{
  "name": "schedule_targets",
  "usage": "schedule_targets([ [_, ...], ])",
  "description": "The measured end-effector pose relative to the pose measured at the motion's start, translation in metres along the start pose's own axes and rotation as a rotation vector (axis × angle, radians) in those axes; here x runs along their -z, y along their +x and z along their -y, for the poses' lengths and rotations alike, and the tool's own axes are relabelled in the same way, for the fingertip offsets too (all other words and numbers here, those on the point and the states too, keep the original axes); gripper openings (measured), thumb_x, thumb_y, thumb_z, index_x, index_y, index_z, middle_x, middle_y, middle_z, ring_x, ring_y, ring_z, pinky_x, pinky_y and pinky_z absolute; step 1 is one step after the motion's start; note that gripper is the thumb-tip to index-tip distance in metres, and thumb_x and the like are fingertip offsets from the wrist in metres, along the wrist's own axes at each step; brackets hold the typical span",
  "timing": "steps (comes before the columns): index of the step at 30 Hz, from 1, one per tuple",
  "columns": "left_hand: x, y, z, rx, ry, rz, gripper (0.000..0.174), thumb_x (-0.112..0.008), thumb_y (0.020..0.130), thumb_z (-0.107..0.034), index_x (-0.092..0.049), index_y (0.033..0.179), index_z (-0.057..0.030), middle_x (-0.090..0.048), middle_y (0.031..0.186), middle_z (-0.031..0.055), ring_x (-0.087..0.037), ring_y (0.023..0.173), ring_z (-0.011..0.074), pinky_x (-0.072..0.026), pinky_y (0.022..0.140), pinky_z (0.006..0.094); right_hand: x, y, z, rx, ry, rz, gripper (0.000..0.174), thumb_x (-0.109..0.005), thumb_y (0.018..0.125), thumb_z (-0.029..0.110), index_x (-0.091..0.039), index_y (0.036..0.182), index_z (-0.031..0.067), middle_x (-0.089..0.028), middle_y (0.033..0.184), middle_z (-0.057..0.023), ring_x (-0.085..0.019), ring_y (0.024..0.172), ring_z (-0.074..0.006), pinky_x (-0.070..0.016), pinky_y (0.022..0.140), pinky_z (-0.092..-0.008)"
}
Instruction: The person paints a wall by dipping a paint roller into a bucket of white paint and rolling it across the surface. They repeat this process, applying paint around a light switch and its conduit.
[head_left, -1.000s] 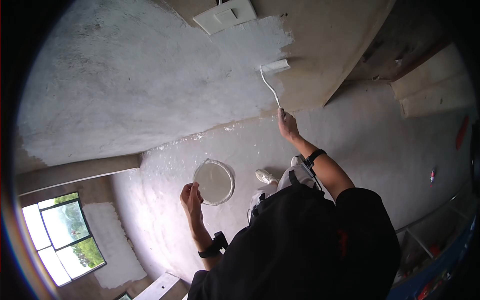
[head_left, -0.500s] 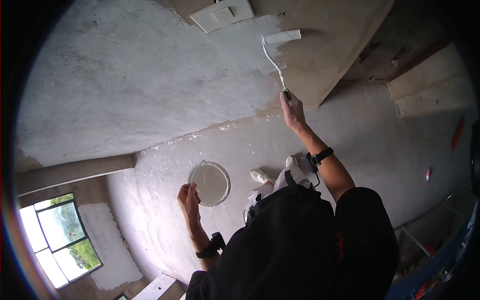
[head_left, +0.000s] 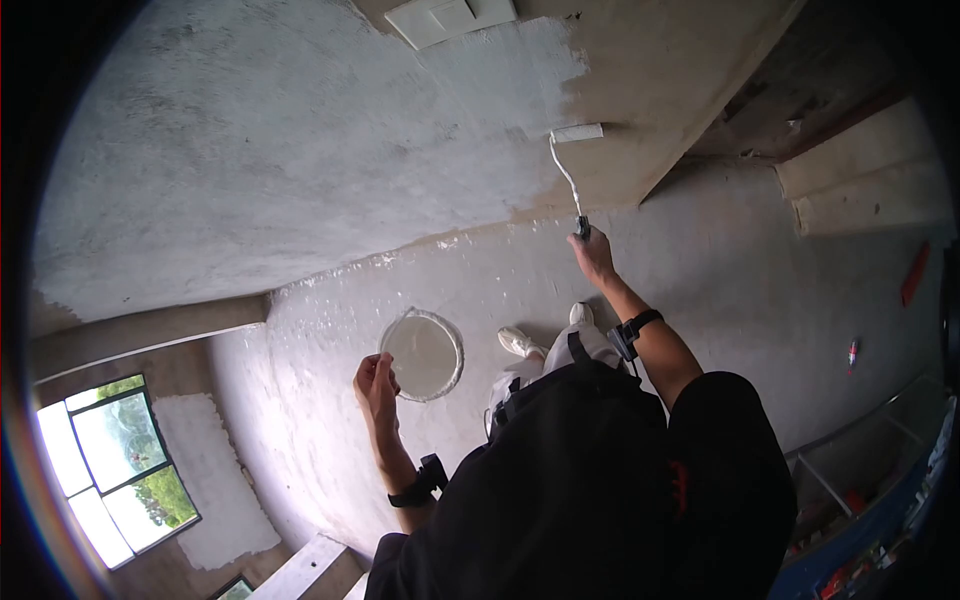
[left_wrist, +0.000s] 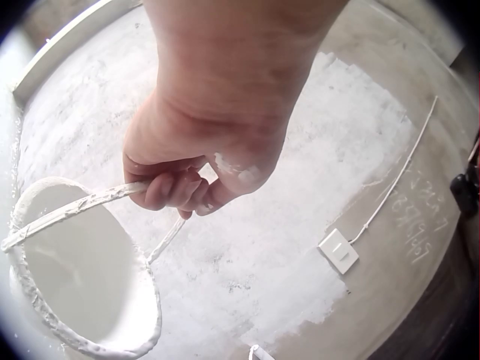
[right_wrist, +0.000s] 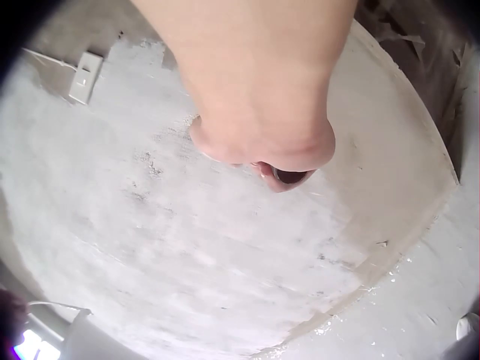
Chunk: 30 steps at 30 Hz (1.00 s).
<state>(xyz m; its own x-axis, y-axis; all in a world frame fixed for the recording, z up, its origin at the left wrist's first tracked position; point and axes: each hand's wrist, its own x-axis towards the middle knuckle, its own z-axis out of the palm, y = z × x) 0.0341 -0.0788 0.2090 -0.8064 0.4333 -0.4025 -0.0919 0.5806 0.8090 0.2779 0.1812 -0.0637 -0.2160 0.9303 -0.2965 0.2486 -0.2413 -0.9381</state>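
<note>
The right hand [head_left: 594,256] grips the dark handle [head_left: 582,227] of a paint roller, whose white sleeve [head_left: 578,132] lies against the wall [head_left: 640,80] near the border between white paint and bare plaster. In the right wrist view the fist [right_wrist: 262,142] hides most of the handle. The left hand [head_left: 377,390] holds up a bucket [head_left: 459,365] by its handle; the left wrist view shows the fingers of that hand [left_wrist: 202,165] curled round the paint-coated handle [left_wrist: 75,215]. Pale paint [left_wrist: 75,262] is visible inside the bucket.
A white switch plate [head_left: 450,20] is fixed to the wall. Below are the person's shoes [head_left: 520,342] on a paint-spotted floor [head_left: 480,285]. A window [head_left: 120,460] is at lower left, a small red and white object [head_left: 852,356] on the floor at right.
The roller first went up the wall towards the switch plate's height, then came back down, and now stands a little further right than at first. The left hand still holds the bucket.
</note>
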Motion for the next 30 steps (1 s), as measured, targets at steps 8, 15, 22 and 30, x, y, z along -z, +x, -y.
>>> schedule_targets([
  [8,0.0,-0.006,0.003,0.007,0.012,-0.03,0.019,-0.063,0.092,-0.018,-0.058,0.088,-0.0004,-0.038,0.059,-0.0063,-0.028,0.046,0.0025,-0.0209,0.044,0.0219,-0.003,-0.006,0.034,0.06,-0.001,-0.062,0.019,-0.057,0.079,0.013,-0.044,0.07,0.0017,-0.044,0.058,-0.0027,-0.041,0.055,-0.0125,-0.0369,0.052,-0.0346],
  [15,0.002,-0.007,0.002,-0.008,0.003,-0.022,0.019,-0.063,0.092,-0.018,-0.059,0.088,-0.0007,-0.038,0.059,-0.0065,-0.027,0.046,0.0023,-0.0201,0.044,0.022,-0.005,-0.005,0.081,0.134,0.134,-0.023,0.014,-0.058,0.075,0.012,-0.047,0.072,0.0035,-0.05,0.06,-0.0064,-0.05,0.057,-0.0177,-0.0424,0.057,-0.035],
  [22,0.001,-0.001,-0.002,0.003,-0.02,-0.004,0.018,-0.062,0.092,-0.017,-0.057,0.085,-0.0017,-0.04,0.059,-0.0059,-0.031,0.048,0.0019,-0.0231,0.044,0.0206,-0.021,0.006,0.086,0.171,0.347,0.07,0.009,-0.056,0.077,0.003,-0.047,0.078,0.0045,-0.052,0.065,-0.0034,-0.051,0.06,-0.0116,-0.0445,0.059,-0.0293],
  [30,0.0,0.0,0.001,0.002,-0.01,-0.022,0.019,-0.063,0.092,-0.018,-0.059,0.088,-0.0003,-0.036,0.059,-0.0068,-0.026,0.047,0.0024,-0.0191,0.044,0.0223,-0.025,0.006,0.101,0.176,0.618,0.115,0.025,-0.044,0.072,-0.014,-0.045,0.091,0.0017,-0.057,0.072,-0.0083,-0.059,0.065,-0.0153,-0.0529,0.062,-0.0299],
])
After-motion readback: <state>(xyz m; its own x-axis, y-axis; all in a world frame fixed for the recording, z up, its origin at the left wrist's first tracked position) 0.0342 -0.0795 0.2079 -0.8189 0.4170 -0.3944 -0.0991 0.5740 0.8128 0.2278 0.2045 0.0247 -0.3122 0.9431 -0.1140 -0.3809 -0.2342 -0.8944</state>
